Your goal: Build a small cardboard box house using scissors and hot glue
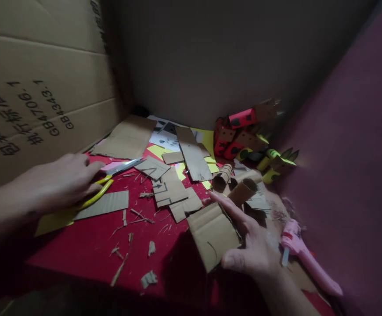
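On the left, my left hand (pixel 69 177) has its fingers bent over the yellow handles of a pair of scissors (pixel 124 166). The blades point right, low over the red table. A strip of corrugated cardboard (pixel 107 205) lies just below the handles, beside a piece of yellow paper (pixel 54 223). My right hand (pixel 253 239) grips a small square of cardboard (pixel 212 232) between thumb and fingers, near the table's front edge. A short curved pencil line marks its face. Cut cardboard pieces (pixel 169 186) lie between the two hands.
Cardboard tubes (pixel 243 191) stand beyond my right hand. A pink glue gun (pixel 309 259) lies at the right. Red and green paper figures (pixel 240 131) are grouped by the back wall. A large carton panel (pixel 42 79) rises at the left. Scraps litter the red tabletop (pixel 95 252).
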